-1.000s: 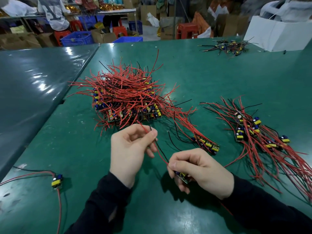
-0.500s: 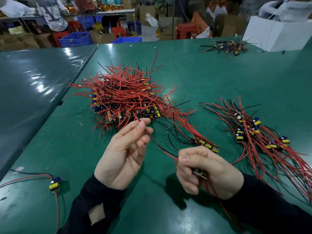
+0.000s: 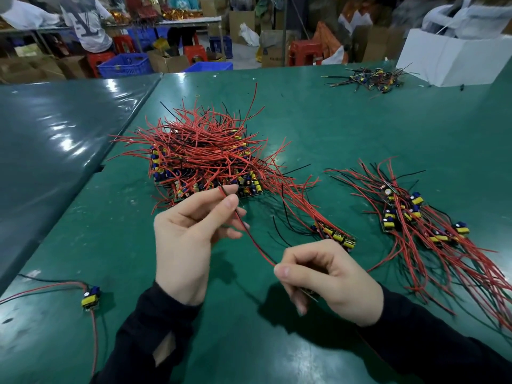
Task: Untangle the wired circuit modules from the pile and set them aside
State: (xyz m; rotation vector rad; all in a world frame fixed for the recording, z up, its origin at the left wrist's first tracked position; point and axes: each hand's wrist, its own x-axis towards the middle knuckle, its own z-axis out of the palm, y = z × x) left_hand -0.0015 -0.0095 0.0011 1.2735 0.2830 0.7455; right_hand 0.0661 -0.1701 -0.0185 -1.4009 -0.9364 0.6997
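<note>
A tangled pile of red and black wires with small yellow-and-blue circuit modules lies on the green table. My left hand pinches the free ends of a red and black wire pair between thumb and forefinger, just in front of the pile. My right hand grips the circuit module at the other end of that pair, mostly hidden under my fingers. A sorted bundle of modules with combed wires lies to the right. A few modules trail from the pile just beyond my right hand.
A single module with its wires lies at the near left. A smaller heap of black-wired modules sits far right beside a white box. A second, darker table adjoins on the left. People, crates and stools stand behind.
My left hand slid along the wire pair to its free ends and now pinches them. My right hand moved right with the module, stretching the pair out between the hands.
</note>
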